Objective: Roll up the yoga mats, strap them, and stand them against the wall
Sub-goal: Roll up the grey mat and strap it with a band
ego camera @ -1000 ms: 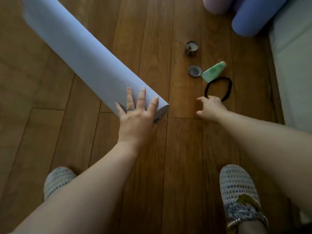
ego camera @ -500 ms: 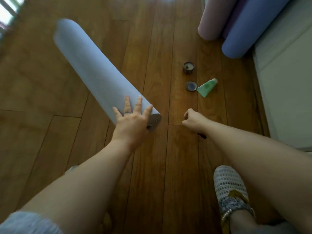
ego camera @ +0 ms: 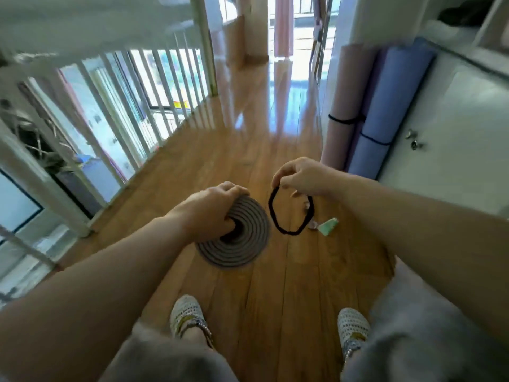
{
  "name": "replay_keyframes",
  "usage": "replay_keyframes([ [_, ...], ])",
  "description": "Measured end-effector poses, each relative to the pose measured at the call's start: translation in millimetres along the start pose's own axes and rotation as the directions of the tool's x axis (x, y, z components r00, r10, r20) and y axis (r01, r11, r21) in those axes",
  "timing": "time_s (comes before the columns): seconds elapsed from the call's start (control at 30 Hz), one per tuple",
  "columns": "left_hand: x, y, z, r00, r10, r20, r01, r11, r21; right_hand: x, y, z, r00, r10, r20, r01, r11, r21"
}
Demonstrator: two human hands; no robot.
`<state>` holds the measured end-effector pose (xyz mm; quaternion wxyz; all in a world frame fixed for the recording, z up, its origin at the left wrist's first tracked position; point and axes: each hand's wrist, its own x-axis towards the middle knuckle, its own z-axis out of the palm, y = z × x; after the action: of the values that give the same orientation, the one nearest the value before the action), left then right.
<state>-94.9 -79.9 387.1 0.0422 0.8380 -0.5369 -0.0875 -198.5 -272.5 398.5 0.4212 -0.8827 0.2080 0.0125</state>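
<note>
A rolled yoga mat [ego camera: 239,244] stands on end in front of me, and I look down on its grey spiral top. My left hand [ego camera: 212,210] grips that top edge, fingers over the rim and thumb in the centre hole. Just to the right, my right hand [ego camera: 300,176] pinches a black elastic strap loop [ego camera: 289,231] that hangs open in the air beside the roll. At the right, a pink rolled mat [ego camera: 344,106] and a blue rolled mat [ego camera: 385,111] lean upright against the white wall, each with a dark strap around it.
A green tube [ego camera: 329,226] and a small tin lie on the wooden floor [ego camera: 275,285] under the strap. A white railing [ego camera: 132,106] runs along the left. A white cabinet [ego camera: 451,139] stands at the right. My two feet in knit shoes are below.
The mat lay on the floor under my flat left hand; it now stands on end, gripped at the top. My right hand has lifted the black strap off the floor. The camera has tilted up.
</note>
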Motion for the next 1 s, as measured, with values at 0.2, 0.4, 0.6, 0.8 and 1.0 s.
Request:
replay_keyframes([
  [0.2, -74.7, 52.4, -59.8, 0.988, 0.125, -0.093, -0.119, 0.991, 0.067, -89.8, -79.1, 2.3, 0.947, -0.047, 0.319, 0.098, 0.984, -0.145],
  [0.4, -127.4, 86.4, -77.7, 0.98, 0.19, -0.059, -0.184, 0.978, 0.102, -146.5, -109.9, 15.3, 0.917, 0.076, 0.392, 0.032, 0.965, -0.26],
  [0.6, -150.4, 109.1, -83.9, 0.972, 0.232, 0.028, -0.233, 0.971, 0.046, -173.8, -116.6, 13.7, 0.882, 0.186, 0.434, -0.069, 0.96, -0.272],
  [0.8, -153.9, 124.8, -103.7, 0.973, 0.216, 0.074, -0.218, 0.976, 0.021, -179.7, -121.0, -2.1, 0.802, 0.249, 0.543, -0.164, 0.966, -0.2],
  [1.0, -158.7, 134.3, -114.5, 0.969, 0.215, 0.117, -0.206, 0.975, -0.087, -185.5, -118.2, -6.4, 0.785, 0.25, 0.567, -0.165, 0.966, -0.198],
])
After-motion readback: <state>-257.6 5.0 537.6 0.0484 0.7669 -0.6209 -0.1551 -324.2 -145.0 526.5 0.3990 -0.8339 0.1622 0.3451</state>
